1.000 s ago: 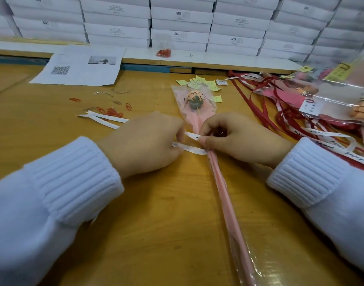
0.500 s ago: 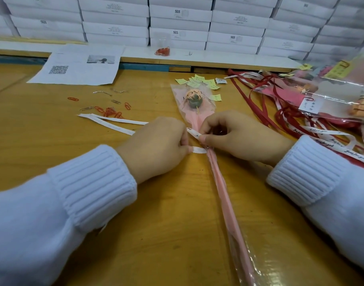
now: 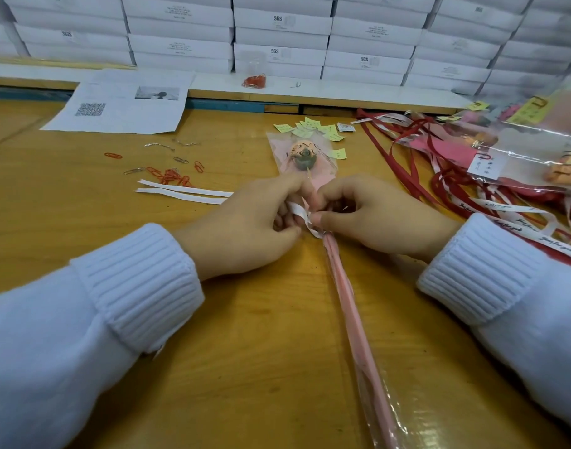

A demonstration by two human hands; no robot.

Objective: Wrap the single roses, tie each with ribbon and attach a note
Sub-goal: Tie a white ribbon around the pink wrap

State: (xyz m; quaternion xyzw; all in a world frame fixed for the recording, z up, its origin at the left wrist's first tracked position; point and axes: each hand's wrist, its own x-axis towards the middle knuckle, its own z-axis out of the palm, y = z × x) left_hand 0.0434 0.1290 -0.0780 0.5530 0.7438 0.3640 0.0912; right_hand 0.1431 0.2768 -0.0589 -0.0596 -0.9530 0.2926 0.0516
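Pulled in tight against the wrapped rose (image 3: 337, 277) since half a second ago: left hand (image 3: 242, 231), with the white ribbon (image 3: 302, 215) now raised in a loop rather than lying flat. Underneath, wooden table (image 3: 261, 367). On it, rose with long axis running away from the body, bloom far, stem end near, squarely between both hands, neither nearer. Left of the rose, knuckles up, fingers curled, pinching the loop. Right of the rose, right hand (image 3: 378, 222), fingers curled, thumb and forefinger pinching ribbon at the stem. Probably next: pulling ends outward, across that axis. Just beyond the bloom, yellow notes (image 3: 310, 128).
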